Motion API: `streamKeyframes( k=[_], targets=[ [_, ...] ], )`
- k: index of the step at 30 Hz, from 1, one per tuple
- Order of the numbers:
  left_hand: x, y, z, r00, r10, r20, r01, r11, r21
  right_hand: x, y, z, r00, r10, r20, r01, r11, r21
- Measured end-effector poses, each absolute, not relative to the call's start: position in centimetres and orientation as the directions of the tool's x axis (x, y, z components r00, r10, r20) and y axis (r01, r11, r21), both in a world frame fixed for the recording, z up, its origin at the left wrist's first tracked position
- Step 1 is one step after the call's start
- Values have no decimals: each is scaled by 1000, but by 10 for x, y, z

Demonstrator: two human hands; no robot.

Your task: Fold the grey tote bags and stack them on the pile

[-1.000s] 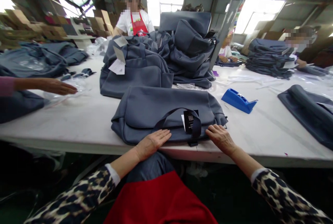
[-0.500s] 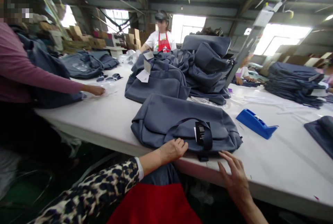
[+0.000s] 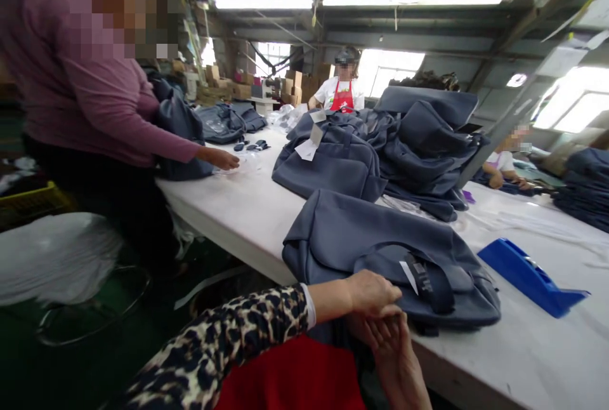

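Both hands have moved: the right hand point(image 3: 392, 346), near the duffel's front edge half a second ago, is now beside the left hand point(image 3: 373, 294), just in front of the bag. The left hand's fingers are bunched narrow, and whether they pinch anything cannot be told; the right hand is spread fairly wide, palm turned up, just below them. The blue-grey duffel bag point(image 3: 375, 232) lies on its side along the near edge of the white table point(image 3: 238, 204), its front panel facing up, a dark strap point(image 3: 440, 292) and a white tag point(image 3: 410, 277) over it; its contents are hidden. To its right sits a blue tape dispenser point(image 3: 528, 277). Behind the duffel stands a similar bag point(image 3: 328, 165) with paper tags point(image 3: 307, 150) hanging from it, and beside that rises a heap of bags point(image 3: 423, 143), slumped over one another. On the left, a co-worker in a mauve top point(image 3: 104, 92) reaches one hand point(image 3: 219, 157) to clear plastic point(image 3: 247, 162) on the table. Beyond are cardboard boxes point(image 3: 292, 86), their insides out of view, while a yellow crate point(image 3: 35, 200) at far left holds something dark, too dim to name.
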State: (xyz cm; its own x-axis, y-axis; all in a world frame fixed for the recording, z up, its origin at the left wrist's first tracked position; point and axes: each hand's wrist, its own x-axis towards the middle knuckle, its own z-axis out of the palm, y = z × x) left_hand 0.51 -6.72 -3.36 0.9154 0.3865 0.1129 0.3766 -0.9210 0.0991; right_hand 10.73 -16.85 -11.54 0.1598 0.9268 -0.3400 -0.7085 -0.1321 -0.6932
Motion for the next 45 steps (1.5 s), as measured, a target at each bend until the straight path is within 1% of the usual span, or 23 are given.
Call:
streamKeyframes(
  k=[2, 4, 7, 9, 11, 13, 15, 16, 17, 18, 19, 21, 22, 23, 25, 27, 30, 32, 35, 38, 40, 42, 45],
  targets=[
    [-7, -63, -34, 913, 385, 130, 372, -921, 117, 105, -165, -118, 156, 931, -331, -718, -124, -685],
    [-18, -60, -39, 906, 406, 122, 388, -910, 148, 102, -155, -117, 146, 919, -366, -734, -148, -663],
    [-23, -57, -51, 891, 448, 70, 408, -860, 305, 99, -133, -110, 180, 873, -453, -716, -199, -669],
    [-21, -54, -52, 889, 453, 76, 387, -828, 406, 99, -120, -105, 251, 858, -448, -667, -182, -722],
    [-20, -49, -43, 887, 449, 106, 349, -804, 481, 103, -111, -99, 340, 848, -407, -630, -116, -768],
    [-29, -43, -24, 865, 452, 219, 275, -791, 547, 111, -105, -92, 418, 823, -384, -618, -52, -785],
    [-51, -38, 1, 752, 498, 432, 174, -782, 599, 124, -100, -80, 456, 805, -381, -614, -26, -789],
    [-67, -37, 12, 643, 542, 542, 136, -777, 615, 132, -97, -73, 468, 799, -377, -611, -15, -792],
    [-85, -37, 20, 502, 597, 625, 123, -765, 632, 139, -94, -64, 481, 795, -370, -606, -4, -796],
    [-104, -37, 25, 346, 656, 671, 139, -742, 655, 146, -92, -55, 493, 790, -365, -602, 7, -798],
    [-122, -39, 26, 190, 709, 680, 171, -705, 688, 152, -89, -45, 504, 783, -365, -604, 17, -797],
    [-152, -45, 14, -56, 789, 612, 212, -590, 779, 161, -86, -25, 520, 760, -391, -625, 27, -780],
    [-162, -50, 3, -121, 830, 545, 194, -518, 833, 164, -85, -16, 523, 745, -414, -641, 24, -767],
    [-168, -55, -10, -145, 876, 461, 151, -441, 885, 166, -84, -9, 521, 733, -438, -657, 18, -753],
    [-169, -66, -36, -108, 955, 276, 19, -276, 961, 167, -85, 1, 509, 728, -459, -669, -2, -744],
    [-161, -76, -55, -32, 989, 141, -112, -144, 983, 167, -87, 4, 497, 746, -444, -644, -26, -765],
    [-145, -86, -66, 73, 991, 110, -261, -87, 961, 169, -91, 1, 489, 758, -432, -614, -53, -787],
    [-138, -87, -67, 88, 990, 106, -349, -69, 935, 171, -93, -3, 485, 751, -449, -620, -67, -782],
    [-132, -84, -68, 20, 1000, 13, -486, -2, 874, 174, -96, -9, 475, 768, -429, -596, -78, -799],
    [-126, -82, -72, 19, 997, -81, -589, 76, 804, 172, -101, -14, 468, 770, -434, -629, -55, -776],
    [-121, -81, -74, 8, 995, -99, -630, 82, 772, 168, -104, -17, 469, 743, -477, -673, -48, -738],
    [-116, -79, -76, -47, 990, -134, -659, 70, 749, 165, -108, -22, 469, 729, -498, -686, -54, -725],
    [-107, -75, -78, -126, 966, -228, -684, 82, 725, 161, -113, -30, 470, 747, -470, -670, -45, -741]
  ],
)
